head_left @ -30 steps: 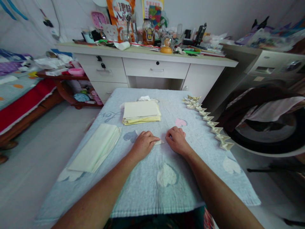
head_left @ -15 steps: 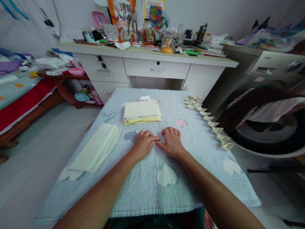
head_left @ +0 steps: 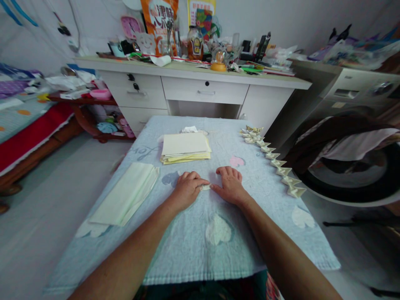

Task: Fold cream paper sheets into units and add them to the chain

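On blue cloth (head_left: 187, 241), left hand (head_left: 187, 189) arches over small paper (head_left: 205, 187), grip unclear; right hand (head_left: 230, 186) lies palm-down, thumb (head_left: 216, 188) apart from fingers (head_left: 229, 171).

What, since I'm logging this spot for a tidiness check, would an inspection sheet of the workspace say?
Surface: heart-patterned blue cloth, somewhat wrinkled.
Work items: small folded paper between the hands; paper stack beyond them; folded sheets at left; row of folded pieces at right.
Clutter: crumpled white scrap behind the stack; crowded desk with jars and bags.
Left hand: fingers on the small folded paper.
Right hand: open, thumb at the paper's right end.
Cables: wall cable, upper left.
Surroundings: bed at left, washing machine with laundry at right.
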{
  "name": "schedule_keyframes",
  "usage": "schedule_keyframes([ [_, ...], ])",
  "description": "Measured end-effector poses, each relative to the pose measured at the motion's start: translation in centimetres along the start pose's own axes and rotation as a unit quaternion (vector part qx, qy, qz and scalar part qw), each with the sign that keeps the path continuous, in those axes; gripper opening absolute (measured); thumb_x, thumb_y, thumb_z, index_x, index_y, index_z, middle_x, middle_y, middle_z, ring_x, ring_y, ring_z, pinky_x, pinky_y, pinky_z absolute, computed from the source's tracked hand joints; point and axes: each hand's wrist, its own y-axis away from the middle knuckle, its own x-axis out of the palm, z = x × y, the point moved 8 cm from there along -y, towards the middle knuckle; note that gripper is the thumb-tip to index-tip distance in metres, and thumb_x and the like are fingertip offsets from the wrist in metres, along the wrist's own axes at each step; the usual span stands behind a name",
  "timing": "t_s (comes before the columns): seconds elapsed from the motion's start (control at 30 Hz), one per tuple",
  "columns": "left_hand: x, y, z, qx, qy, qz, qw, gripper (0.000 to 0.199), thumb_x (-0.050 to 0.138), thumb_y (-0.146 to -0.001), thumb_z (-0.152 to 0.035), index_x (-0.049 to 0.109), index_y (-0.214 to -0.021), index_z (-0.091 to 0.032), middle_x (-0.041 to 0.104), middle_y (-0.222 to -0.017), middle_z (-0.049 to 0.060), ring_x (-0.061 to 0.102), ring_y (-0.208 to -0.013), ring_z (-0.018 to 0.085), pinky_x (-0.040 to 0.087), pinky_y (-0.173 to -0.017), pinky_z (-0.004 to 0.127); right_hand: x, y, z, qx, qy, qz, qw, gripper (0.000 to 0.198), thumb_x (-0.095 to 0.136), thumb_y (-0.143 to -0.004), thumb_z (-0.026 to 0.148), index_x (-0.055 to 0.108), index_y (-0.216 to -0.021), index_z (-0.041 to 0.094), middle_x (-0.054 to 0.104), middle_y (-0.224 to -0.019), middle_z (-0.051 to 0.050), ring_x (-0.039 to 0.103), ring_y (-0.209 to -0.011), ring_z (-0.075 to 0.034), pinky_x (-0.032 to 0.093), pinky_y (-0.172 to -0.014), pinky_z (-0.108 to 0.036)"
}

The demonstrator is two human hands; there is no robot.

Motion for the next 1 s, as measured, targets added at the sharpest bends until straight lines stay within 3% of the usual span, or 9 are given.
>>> schedule_keyframes([
  [0.33, -0.1, 0.1, -0.1, 0.0, 0.0, 0.0, 1.0, 0.034, 0.05, -0.086, -0.016, 0.07, -0.109, -0.031, 0.059, -0.099, 0.004, 0.047, -0.098, 0.022, 0.036, -0.09, 0.036, -0.2, 0.1, -0.9, -0.013, -0.022, 0.009, 1.0, 0.04, 0.063, -0.08, 0.039, 0.05, -0.115, 0.024, 0.052, -0.117, -0.008, 0.044, -0.109, -0.026, 0.03, -0.093, -0.041],
  [0.5, -0.2, 0.3, -0.2, 0.013, 0.01, -0.019, 1.0, 0.038, 0.05, -0.085, -0.015, 0.066, -0.115, -0.031, 0.06, -0.1, 0.004, 0.048, -0.098, 0.022, 0.037, -0.089, 0.037, -0.5, 0.1, -1.2, -0.024, -0.064, -0.001, 0.998, 0.025, 0.057, -0.083, 0.028, 0.053, -0.106, 0.021, 0.054, -0.111, -0.008, 0.044, -0.105, -0.025, 0.032, -0.092, -0.041],
  [0.67, -0.7, 0.5, -0.3, 0.013, 0.039, -0.058, 0.997, 0.044, 0.053, -0.081, -0.011, 0.057, -0.123, -0.023, 0.064, -0.098, 0.004, 0.05, -0.096, 0.022, 0.038, -0.089, 0.037, -0.8, 0.4, 0.5, -0.083, -0.094, -0.01, 0.992, 0.021, 0.057, -0.085, 0.032, 0.058, -0.103, 0.022, 0.052, -0.109, -0.007, 0.043, -0.105, -0.025, 0.031, -0.092, -0.041],
  [0.8, -1.1, 0.7, -0.3, 0.017, 0.05, -0.077, 0.996, 0.036, 0.055, -0.08, -0.012, 0.058, -0.114, -0.02, 0.064, -0.096, 0.004, 0.051, -0.096, 0.022, 0.039, -0.087, 0.036, -0.2, 0.5, 1.8, -0.119, -0.096, -0.007, 0.988, 0.024, 0.064, -0.082, 0.037, 0.062, -0.101, 0.022, 0.052, -0.105, -0.007, 0.043, -0.103, -0.024, 0.031, -0.091, -0.041],
  [1.0, -1.3, 0.6, -0.4, 0.014, 0.041, -0.082, 0.996, 0.022, 0.063, -0.076, -0.017, 0.062, -0.097, -0.02, 0.064, -0.092, 0.003, 0.052, -0.092, 0.022, 0.04, -0.084, 0.035, -0.1, 0.4, 2.3, -0.125, -0.112, -0.022, 0.986, 0.015, 0.068, -0.079, 0.025, 0.061, -0.091, 0.02, 0.053, -0.101, -0.006, 0.044, -0.098, -0.023, 0.033, -0.086, -0.038],
])
